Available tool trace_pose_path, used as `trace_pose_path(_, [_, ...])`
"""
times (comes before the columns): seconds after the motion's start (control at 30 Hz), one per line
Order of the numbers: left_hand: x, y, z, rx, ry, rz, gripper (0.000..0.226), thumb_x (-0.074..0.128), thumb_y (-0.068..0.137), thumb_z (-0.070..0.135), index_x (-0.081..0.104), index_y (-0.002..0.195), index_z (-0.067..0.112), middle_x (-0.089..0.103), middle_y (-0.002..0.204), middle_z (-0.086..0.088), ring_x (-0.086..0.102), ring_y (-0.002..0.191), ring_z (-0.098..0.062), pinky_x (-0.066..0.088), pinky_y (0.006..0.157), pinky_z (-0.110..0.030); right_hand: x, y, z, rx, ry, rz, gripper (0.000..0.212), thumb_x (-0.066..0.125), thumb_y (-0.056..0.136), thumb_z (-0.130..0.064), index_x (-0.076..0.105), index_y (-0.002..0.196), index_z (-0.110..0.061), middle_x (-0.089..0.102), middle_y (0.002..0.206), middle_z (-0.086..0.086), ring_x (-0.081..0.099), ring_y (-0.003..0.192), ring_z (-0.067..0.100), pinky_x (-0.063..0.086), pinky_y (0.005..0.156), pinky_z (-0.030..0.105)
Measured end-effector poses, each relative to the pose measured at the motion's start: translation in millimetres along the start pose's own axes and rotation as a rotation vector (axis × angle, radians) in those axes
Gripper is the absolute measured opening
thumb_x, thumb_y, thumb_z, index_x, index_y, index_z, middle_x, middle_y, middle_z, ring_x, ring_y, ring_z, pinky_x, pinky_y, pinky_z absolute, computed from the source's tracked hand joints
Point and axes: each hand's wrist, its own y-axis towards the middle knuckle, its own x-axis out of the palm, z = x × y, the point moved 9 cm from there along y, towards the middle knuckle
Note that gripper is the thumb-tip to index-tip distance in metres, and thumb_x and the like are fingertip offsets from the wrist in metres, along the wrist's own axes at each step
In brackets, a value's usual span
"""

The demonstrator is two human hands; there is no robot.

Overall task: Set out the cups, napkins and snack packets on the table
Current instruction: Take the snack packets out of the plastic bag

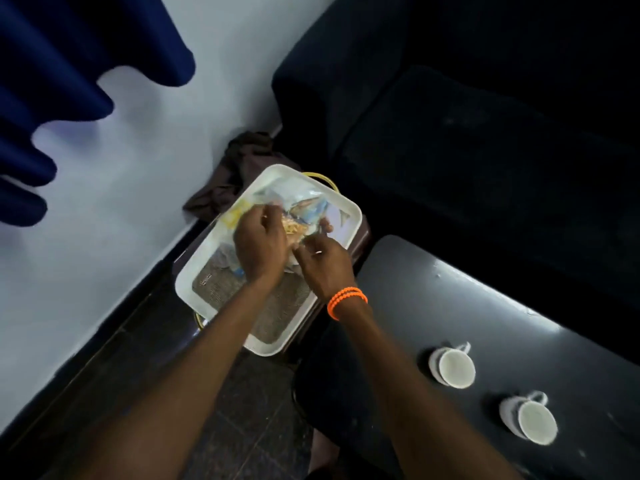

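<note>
Snack packets (294, 209) on tray (194, 285), pinched in both hands' closed grip (258, 249) (323, 268).

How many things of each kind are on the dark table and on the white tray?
Cups on the table: 2
Trays: 1
Snack packets on the tray: several, too blurred and overlapped to count
Total I can count surely: 3

So from my end I've got a dark sofa (485, 133) along the top right, blue curtain (52, 81) hanging top left on a pale wall (138, 202), and a brown cloth (235, 168) bunched in the floor corner.
</note>
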Motion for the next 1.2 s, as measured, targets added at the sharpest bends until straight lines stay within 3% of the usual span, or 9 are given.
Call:
trace_pose_path(0.13, [-7.1, 61.9, -40.1, 0.007, 0.393, -0.12, 0.053, 0.051, 0.102, 0.048, 0.058, 0.139, 0.012, 0.056, 0.144, -0.022, 0.048, 0.135, -0.04, 0.039, 0.107, -0.047, 37.7, 22.2, -23.9, -0.059, -0.039, -0.028, 0.047, 0.067, 0.091, -0.03, 0.058, 0.134, -0.013, 0.062, 0.13, 0.018, 0.058, 0.12, 0.035, 0.047, 0.099, 0.038])
trace_pose_path(0.3, [14.3, 69.0, -62.4, 0.231, 0.64, -0.352, 0.069, 0.042, 0.106, 0.054, 0.035, 0.16, 0.01, 0.045, 0.159, -0.019, 0.039, 0.146, -0.041, 0.034, 0.117, -0.058, 53.4, 29.6, -6.3, 0.124, 0.089, 0.07, 0.068, 0.071, 0.085, -0.049, 0.045, 0.141, -0.022, 0.052, 0.139, 0.018, 0.056, 0.124, 0.036, 0.047, 0.097, 0.037])
trace_pose_path(0.5, [9.1, 83.8, -72.2, -0.027, 0.483, -0.288, 0.083, 0.023, 0.102, 0.07, 0.034, 0.16, 0.011, 0.044, 0.162, -0.022, 0.038, 0.149, -0.045, 0.029, 0.119, -0.059, 58.9, 25.8, 12.3, 0.201, 0.234, 0.077, 0.079, 0.072, 0.079, -0.066, 0.048, 0.14, -0.022, 0.058, 0.14, 0.01, 0.063, 0.118, 0.028, 0.051, 0.096, 0.032])
trace_pose_path(0.6, [11.8, 89.3, -75.1, -0.094, 0.55, -0.31, 0.083, 0.012, 0.104, 0.066, 0.057, 0.145, 0.01, 0.057, 0.148, -0.028, 0.048, 0.14, -0.049, 0.038, 0.116, -0.058, 57.4, 31.3, 22.1, 0.334, 0.335, 0.073, 0.085, 0.075, 0.071, -0.073, 0.05, 0.135, -0.022, 0.063, 0.134, 0.01, 0.068, 0.112, 0.028, 0.056, 0.098, 0.042])
trace_pose_path(0.73, [18.4, 79.0, -67.3, -0.127, 0.598, -0.295, 0.077, 0.012, 0.105, 0.065, 0.067, 0.136, 0.021, 0.049, 0.146, -0.032, 0.039, 0.142, -0.047, 0.029, 0.119, -0.061, 59.2, 35.8, 30.9, 0.441, 0.462, 0.062, 0.079, 0.09, 0.067, -0.051, 0.044, 0.123, -0.019, 0.066, 0.124, 0.016, 0.071, 0.102, 0.037, 0.062, 0.085, 0.052])
trace_pose_path(0.87, [29.0, 76.2, -42.5, -0.113, 0.395, -0.39, 0.082, 0.012, 0.106, 0.064, 0.074, 0.118, 0.011, 0.067, 0.132, -0.029, 0.06, 0.127, -0.044, 0.045, 0.109, -0.052, 61.5, 31.8, 42.4, 0.482, 0.803, 0.018, 0.051, 0.08, 0.08, -0.009, 0.044, 0.116, -0.012, 0.071, 0.088, 0.018, 0.068, 0.059, 0.031, 0.062, 0.057, 0.045])
trace_pose_path(1.0, [25.6, 77.5, -23.0, -0.19, 0.233, -0.396, 0.053, 0.043, 0.105, 0.055, 0.07, 0.112, 0.01, 0.072, 0.122, -0.024, 0.069, 0.111, -0.041, 0.054, 0.097, -0.047, 46.6, 13.2, 50.6, 0.492, 1.06, 0.024, 0.039, 0.064, 0.08, 0.006, 0.053, 0.116, -0.001, 0.066, 0.096, 0.016, 0.068, 0.081, 0.031, 0.06, 0.077, 0.057])
trace_pose_path(1.13, [40.9, 38.7, -26.0, -0.455, -0.012, -0.72, 0.035, 0.069, 0.091, 0.04, 0.074, 0.107, 0.008, 0.07, 0.101, -0.021, 0.067, 0.073, -0.03, 0.055, 0.076, -0.038, 26.5, -17.1, 45.0, 0.396, 1.374, -0.041, 0.056, 0.054, 0.075, 0.006, 0.051, 0.131, 0.005, 0.063, 0.12, 0.021, 0.063, 0.111, 0.04, 0.05, 0.102, 0.062])
trace_pose_path(1.2, [52.8, 17.7, -20.1, -0.364, 0.009, -0.802, 0.034, 0.071, 0.084, 0.032, 0.074, 0.108, 0.007, 0.069, 0.107, -0.024, 0.065, 0.088, -0.036, 0.053, 0.085, -0.049, 19.2, -37.6, 51.2, 0.381, 1.472, -0.038, 0.053, 0.052, 0.077, 0.004, 0.055, 0.129, 0.003, 0.061, 0.125, 0.021, 0.061, 0.116, 0.04, 0.043, 0.11, 0.064])
